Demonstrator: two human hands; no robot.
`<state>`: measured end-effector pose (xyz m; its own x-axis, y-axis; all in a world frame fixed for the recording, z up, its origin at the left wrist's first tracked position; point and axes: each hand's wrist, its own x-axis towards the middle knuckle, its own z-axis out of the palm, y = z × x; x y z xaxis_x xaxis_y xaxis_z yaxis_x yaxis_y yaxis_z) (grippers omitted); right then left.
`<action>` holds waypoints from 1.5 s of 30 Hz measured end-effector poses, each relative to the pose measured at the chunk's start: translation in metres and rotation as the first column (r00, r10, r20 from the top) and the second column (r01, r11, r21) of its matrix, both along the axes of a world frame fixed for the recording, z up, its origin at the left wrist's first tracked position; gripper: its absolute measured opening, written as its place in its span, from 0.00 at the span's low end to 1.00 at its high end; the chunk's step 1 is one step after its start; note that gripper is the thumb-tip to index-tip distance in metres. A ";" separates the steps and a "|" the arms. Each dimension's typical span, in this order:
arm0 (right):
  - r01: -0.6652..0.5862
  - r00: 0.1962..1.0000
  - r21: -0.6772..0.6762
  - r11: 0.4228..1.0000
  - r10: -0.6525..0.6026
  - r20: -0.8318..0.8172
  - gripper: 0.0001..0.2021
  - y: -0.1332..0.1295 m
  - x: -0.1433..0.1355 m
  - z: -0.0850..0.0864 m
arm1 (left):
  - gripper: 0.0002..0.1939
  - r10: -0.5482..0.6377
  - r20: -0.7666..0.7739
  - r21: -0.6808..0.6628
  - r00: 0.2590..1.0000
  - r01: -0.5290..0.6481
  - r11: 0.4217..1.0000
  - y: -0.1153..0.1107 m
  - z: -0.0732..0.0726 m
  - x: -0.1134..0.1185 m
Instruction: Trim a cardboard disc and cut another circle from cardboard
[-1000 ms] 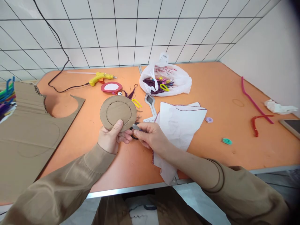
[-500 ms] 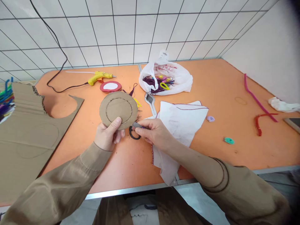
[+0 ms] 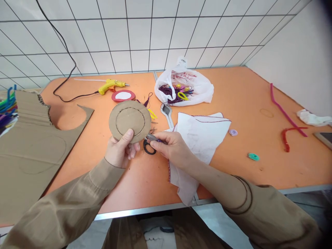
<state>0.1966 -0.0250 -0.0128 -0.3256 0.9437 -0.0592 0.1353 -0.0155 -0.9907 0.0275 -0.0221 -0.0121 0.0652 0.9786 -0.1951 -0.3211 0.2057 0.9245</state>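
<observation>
My left hand (image 3: 120,151) is closed on a round cardboard disc (image 3: 129,119), thumb on its face and fingers behind. A rough, dark circular line is scored inside the disc's edge. In my right hand (image 3: 171,145) is a small grey cutter knife (image 3: 151,137), pinched between thumb and fingers, with a hint of purple beside it. Its tip lies close to the disc's lower right edge; whether they touch I cannot tell. Just beneath, scissors (image 3: 149,148) show one black handle loop, the rest hidden. A white cloth (image 3: 199,135) with purple stitched edging lies under my right forearm.
Behind the disc are a red ring (image 3: 123,95) with a white centre and a yellow glue gun (image 3: 111,85). A white plastic bag (image 3: 199,88) holds threads. Cut cardboard (image 3: 33,152) covers the left side. Pipe cleaners (image 3: 287,110) and coiled pieces (image 3: 253,156) lie right.
The disc has shifted slightly left, opening a little more space beside the knife. My right hand keeps nearly the same place and grip.
</observation>
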 end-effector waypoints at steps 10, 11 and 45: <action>-0.036 0.998 -0.001 0.999 0.036 0.052 0.10 0.000 -0.001 -0.002 | 0.18 0.026 -0.001 -0.033 1.000 -0.026 0.999 -0.007 0.001 0.003; -0.039 0.998 -0.005 0.999 0.040 0.055 0.10 -0.001 -0.001 -0.001 | 0.18 0.022 -0.005 -0.035 1.000 -0.022 0.999 -0.007 0.001 0.003; -0.015 1.000 -0.111 0.994 0.013 -0.014 0.12 -0.006 -0.008 -0.002 | 0.17 -0.017 -0.076 -0.076 0.997 0.011 0.997 -0.008 0.002 0.003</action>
<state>0.1886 -0.0309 -0.0148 -0.3401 0.9268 -0.1591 0.1231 -0.1238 -0.9846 0.0303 -0.0300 -0.0097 0.0609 0.9600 -0.2734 -0.2465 0.2799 0.9278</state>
